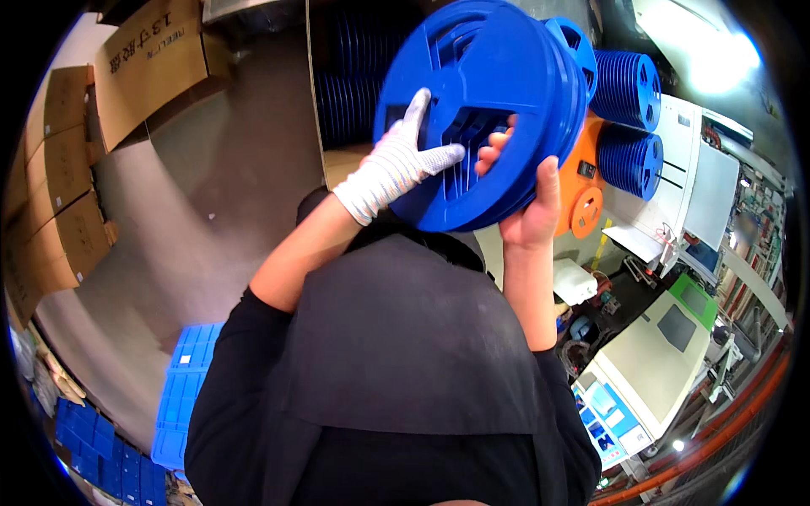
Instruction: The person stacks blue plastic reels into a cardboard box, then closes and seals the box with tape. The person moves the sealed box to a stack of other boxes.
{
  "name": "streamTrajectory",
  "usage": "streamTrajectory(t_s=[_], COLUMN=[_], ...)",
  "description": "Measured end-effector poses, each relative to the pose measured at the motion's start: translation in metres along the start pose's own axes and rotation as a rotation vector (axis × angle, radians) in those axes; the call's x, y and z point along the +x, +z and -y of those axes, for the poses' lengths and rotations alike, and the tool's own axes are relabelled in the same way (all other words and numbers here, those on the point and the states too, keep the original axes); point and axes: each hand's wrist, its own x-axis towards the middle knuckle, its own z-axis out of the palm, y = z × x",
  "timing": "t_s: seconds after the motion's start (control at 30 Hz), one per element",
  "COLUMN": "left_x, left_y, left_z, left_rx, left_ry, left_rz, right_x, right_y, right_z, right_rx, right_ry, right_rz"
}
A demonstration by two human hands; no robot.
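Before my chest I hold a stack of blue plastic reels (488, 80), tilted so that the front reel's round face and its cut-outs show. My left hand (405, 156), in a white knit glove, is on the left part of the front reel. Its thumb and one finger show, and the others seem to go into a cut-out. My bare right hand (533, 202) grips the right side of the stack. Its thumb lies outside the rim, while its fingertips come through a cut-out. The stack hides part of that hand.
An open carton (354, 162) with rows of blue reels stands beyond my left hand. More blue reel stacks (626, 88) are by an orange surface (582, 160) at right. Cartons (63, 219) and blue crates (187, 371) line the left; a beige machine (654, 354) stands right.
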Motion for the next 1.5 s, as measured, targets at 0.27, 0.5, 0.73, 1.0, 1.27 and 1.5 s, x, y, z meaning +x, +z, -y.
streamTrajectory(t_s=[0.27,0.5,0.73,1.0,1.27,1.5], left_x=[-0.022,-0.031,-0.019,-0.003,-0.012,-0.024], left_y=[-0.062,-0.073,-0.079,-0.084,-0.084,-0.110], left_z=[0.012,0.018,0.022,0.011,0.009,0.018], left_rx=[-1.461,-1.729,-1.773,-1.888,-1.669,-1.507], left_ry=[-0.033,0.081,0.116,0.189,0.214,0.539], left_rz=[0.280,0.378,0.569,0.713,0.404,0.257], right_x=[-0.001,-0.005,-0.014,-0.019,-0.045,-0.043], right_y=[-0.004,-0.049,-0.072,-0.084,-0.109,-0.135], right_z=[0.011,0.017,0.027,0.030,0.035,0.030], right_rx=[-0.338,-0.346,-0.300,-0.215,0.106,0.517], right_ry=[0.014,0.009,0.018,-0.034,-0.168,-0.224], right_rz=[-0.160,-0.410,-0.512,-0.533,-0.407,-0.003])
